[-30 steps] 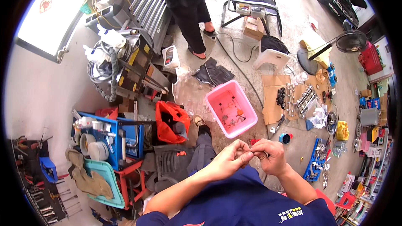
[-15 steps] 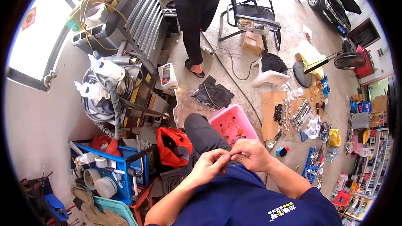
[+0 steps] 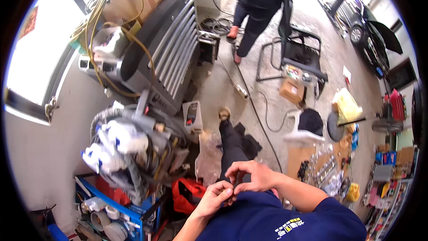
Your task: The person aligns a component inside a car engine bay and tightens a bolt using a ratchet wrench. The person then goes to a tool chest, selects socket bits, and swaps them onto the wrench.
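Note:
My left hand (image 3: 216, 200) is in front of my dark blue shirt (image 3: 267, 218), its thumb and fingers pinched together. Close against it, my right hand (image 3: 255, 175) bends its fingers over, with the thumb near the left fingertips. Whatever they hold between them is too small and dark to make out. My leg in dark trousers (image 3: 234, 147) stretches forward beyond the hands. Left of the hands is an open red bag (image 3: 185, 196). Most of the pink basin is hidden behind my right arm and body.
At left stand a blue tool cart (image 3: 127, 214), a machine with hoses and white bottles (image 3: 120, 138) and a drawer cabinet (image 3: 174, 49). Ahead are another person (image 3: 261, 13) and a black chair (image 3: 303, 53). Metal parts (image 3: 323, 169) lie on cardboard at right.
My view has shifted, and my leg is now stretched out forward. The pink basin has gone almost out of sight. The other person has stepped. My right fingers have lifted into a wider curl.

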A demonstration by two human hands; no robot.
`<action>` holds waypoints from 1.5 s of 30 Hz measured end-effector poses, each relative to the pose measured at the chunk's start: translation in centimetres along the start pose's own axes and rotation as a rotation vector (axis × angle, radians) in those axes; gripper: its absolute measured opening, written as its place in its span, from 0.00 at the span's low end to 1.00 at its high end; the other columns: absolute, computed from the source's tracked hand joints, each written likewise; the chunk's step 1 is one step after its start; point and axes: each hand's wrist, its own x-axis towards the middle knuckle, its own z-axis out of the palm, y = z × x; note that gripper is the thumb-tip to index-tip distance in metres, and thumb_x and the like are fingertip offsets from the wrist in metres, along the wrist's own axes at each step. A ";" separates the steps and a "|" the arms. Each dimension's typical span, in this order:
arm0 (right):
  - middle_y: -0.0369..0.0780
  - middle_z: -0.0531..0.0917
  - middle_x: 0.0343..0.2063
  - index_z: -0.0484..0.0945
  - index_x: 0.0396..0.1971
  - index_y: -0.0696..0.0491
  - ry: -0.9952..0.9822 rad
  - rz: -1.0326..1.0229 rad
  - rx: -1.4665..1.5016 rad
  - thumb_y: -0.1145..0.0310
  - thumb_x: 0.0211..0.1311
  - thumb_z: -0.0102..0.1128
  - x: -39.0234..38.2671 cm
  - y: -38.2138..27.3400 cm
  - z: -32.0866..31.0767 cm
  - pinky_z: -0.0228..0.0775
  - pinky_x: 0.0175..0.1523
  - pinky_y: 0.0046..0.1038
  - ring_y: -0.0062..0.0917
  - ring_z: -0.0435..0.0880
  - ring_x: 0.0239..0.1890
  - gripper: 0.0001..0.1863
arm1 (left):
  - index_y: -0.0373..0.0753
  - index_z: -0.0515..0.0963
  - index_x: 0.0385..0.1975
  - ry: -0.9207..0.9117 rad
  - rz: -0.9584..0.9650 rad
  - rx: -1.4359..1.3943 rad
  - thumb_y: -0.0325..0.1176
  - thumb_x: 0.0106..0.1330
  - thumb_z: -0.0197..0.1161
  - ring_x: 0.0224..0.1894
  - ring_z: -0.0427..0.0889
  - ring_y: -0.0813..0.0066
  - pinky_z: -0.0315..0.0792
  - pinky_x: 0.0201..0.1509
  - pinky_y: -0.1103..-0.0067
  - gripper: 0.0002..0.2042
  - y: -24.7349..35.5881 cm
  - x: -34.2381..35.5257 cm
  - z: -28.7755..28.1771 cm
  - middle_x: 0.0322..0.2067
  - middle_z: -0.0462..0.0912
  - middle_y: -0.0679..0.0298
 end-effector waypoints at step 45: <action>0.48 0.82 0.31 0.79 0.35 0.57 0.151 -0.114 -0.890 0.69 0.59 0.58 45.7 2.7 -59.7 0.74 0.42 0.39 0.44 0.82 0.36 0.08 | 0.43 0.71 0.38 0.847 0.620 -0.544 0.38 0.74 0.51 0.23 0.67 0.81 0.63 0.27 0.82 0.07 30.7 52.3 -7.5 0.23 0.71 0.70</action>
